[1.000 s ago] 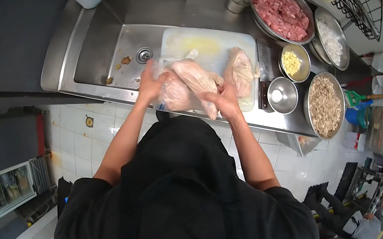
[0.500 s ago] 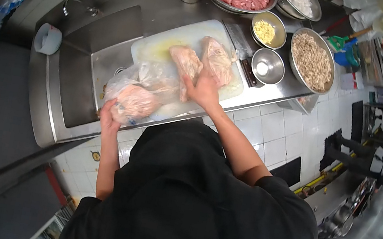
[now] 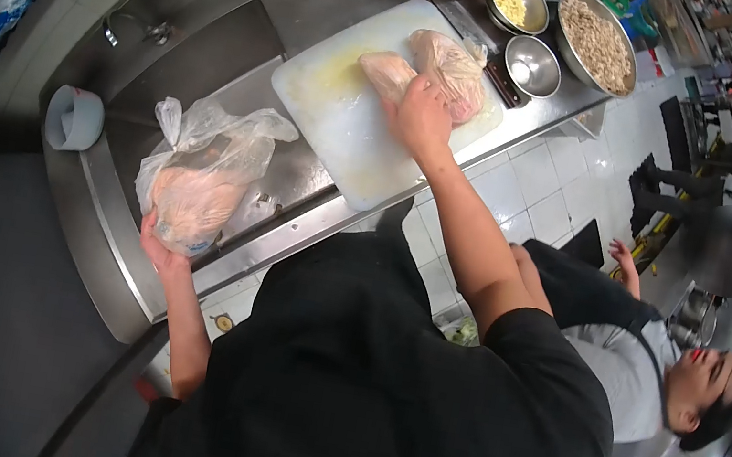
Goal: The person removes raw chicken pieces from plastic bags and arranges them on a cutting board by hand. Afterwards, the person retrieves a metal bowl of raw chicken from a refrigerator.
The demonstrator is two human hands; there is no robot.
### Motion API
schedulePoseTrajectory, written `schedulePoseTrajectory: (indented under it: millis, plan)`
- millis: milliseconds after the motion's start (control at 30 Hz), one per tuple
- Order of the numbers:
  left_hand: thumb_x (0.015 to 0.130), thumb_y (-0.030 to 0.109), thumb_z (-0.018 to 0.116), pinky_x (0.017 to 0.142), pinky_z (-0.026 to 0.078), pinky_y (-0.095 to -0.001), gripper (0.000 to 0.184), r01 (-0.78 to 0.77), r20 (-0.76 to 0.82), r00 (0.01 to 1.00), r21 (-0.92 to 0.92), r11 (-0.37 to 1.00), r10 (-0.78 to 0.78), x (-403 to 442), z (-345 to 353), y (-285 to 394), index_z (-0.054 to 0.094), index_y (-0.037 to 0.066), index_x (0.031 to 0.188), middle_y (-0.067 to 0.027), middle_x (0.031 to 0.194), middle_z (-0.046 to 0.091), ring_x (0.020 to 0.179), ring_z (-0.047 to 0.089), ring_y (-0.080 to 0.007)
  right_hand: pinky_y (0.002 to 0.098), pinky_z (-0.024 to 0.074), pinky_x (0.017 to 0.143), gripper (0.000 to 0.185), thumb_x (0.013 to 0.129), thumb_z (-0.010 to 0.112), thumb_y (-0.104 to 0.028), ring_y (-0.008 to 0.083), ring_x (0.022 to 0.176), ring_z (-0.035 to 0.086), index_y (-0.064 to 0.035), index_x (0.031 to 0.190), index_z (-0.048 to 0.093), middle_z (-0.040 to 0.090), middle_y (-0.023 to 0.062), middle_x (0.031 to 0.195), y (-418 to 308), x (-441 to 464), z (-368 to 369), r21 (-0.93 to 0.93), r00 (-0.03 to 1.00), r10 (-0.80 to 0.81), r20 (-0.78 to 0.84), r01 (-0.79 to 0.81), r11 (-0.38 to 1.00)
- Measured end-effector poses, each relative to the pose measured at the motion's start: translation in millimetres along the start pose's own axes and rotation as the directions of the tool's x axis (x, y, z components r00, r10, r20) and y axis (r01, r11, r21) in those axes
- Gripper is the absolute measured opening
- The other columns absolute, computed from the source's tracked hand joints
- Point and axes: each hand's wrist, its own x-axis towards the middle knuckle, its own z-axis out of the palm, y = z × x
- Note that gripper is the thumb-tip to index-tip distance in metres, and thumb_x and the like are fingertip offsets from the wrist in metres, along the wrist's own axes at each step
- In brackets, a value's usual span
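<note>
Over the sink, my left hand [image 3: 164, 245] grips a clear plastic bag [image 3: 253, 124] from below and the side. A pale pink lump of raw meat [image 3: 196, 200], apparently poultry, shows through the film. Two more pale raw meat pieces lie side by side on the white cutting board [image 3: 342, 142]. My right hand [image 3: 422, 122] is closed over the nearer meat piece [image 3: 384, 75], with its fingers hiding part of it. Just beyond, the farther meat piece [image 3: 456, 65] touches those fingertips and looks partly wrapped in thin plastic.
A knife [image 3: 504, 85] lies beside the board. Past it stand an empty steel bowl [image 3: 532, 67], a bowl of chopped yellow bits [image 3: 510, 6] and a large bowl of minced food [image 3: 595, 44]. The sink [image 3: 189, 73] is at left. A co-worker [image 3: 623, 368] stands close at right.
My left hand has carried the bagged meat left, off the board and over the sink. My right hand and its meat piece have moved toward the farther piece. A co-worker has appeared at right.
</note>
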Motion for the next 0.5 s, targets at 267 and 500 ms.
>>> schedulePoseTrajectory:
  millis: [267,500]
  plan:
    - [0.090,0.021,0.057,0.106,0.049,-0.0551,0.050,0.127,0.145,0.981,0.031,0.991,-0.130,2,8,-9,0.055,-0.005,0.133,-0.0226,0.133,0.061,0.122,0.060,-0.0406,0.0462,0.0581,0.064,0.065,0.090,0.060,-0.032,0.0329,0.087,0.072,0.0043,0.140,0.042,0.059,0.0260,0.114,-23,-9,13,-0.331,0.986,0.143,0.087,-0.107,0.938]
    - [0.084,0.022,0.059,0.105,0.051,-0.0520,0.054,0.289,0.381,0.882,0.032,0.957,-0.279,8,55,-59,0.058,-0.009,0.129,-0.0220,0.126,0.065,0.116,0.064,-0.0383,0.0409,0.0581,0.059,0.059,0.087,0.062,-0.024,0.0338,0.072,0.071,0.0057,0.136,0.049,0.063,0.0249,0.109,-16,-24,-12,-0.448,0.954,-0.164,-0.252,0.035,0.893]
